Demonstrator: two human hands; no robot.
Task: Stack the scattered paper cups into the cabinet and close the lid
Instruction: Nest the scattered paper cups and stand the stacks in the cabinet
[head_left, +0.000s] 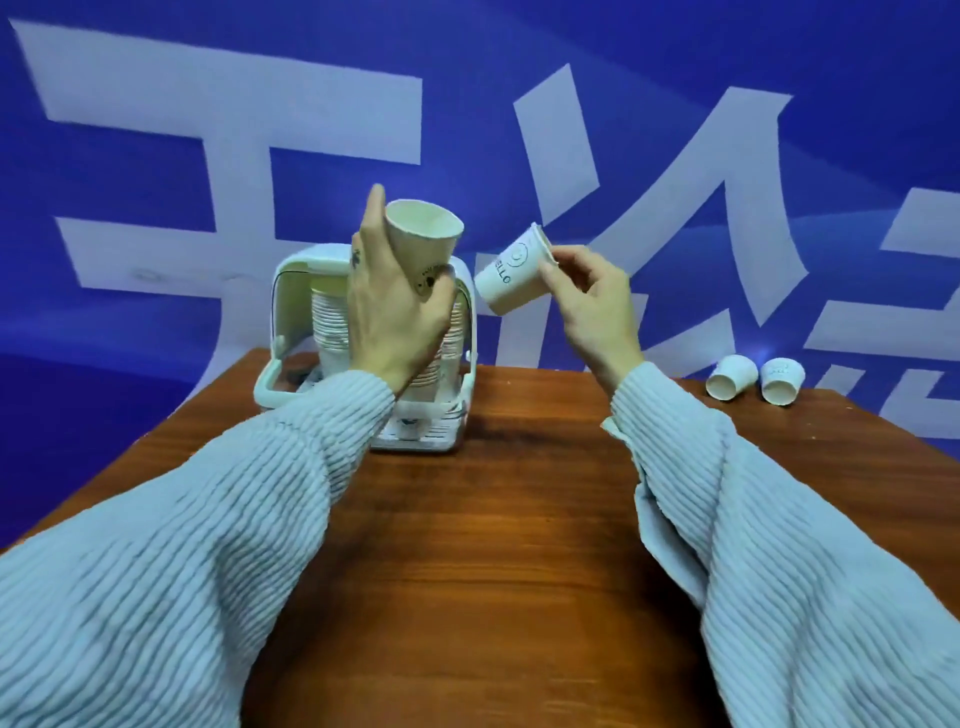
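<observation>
At the left end of the wooden table (493, 519) the white cup cabinet (291, 291) stands with its lid (317, 257) raised, and a column of nested paper cups (328, 325) is seen inside it. In front of the opening, an upright paper cup (422, 244) is gripped around its lower body by the left hand (392, 312), mouth up and tilted slightly. Just to its right, a tilted cup printed HELLO (511, 273) is pinched at the rim by the fingers of the right hand (587, 296), base aimed down and left toward the open mouth of the first. The nesting step is judged to be in hand: the base should be centred over the open mouth, the two axes lined up, and the cup slid in lightly so that neither rim is crushed. Farther right, near the table's far edge, two loose cups (756, 379) lie side by side, not yet collected.
</observation>
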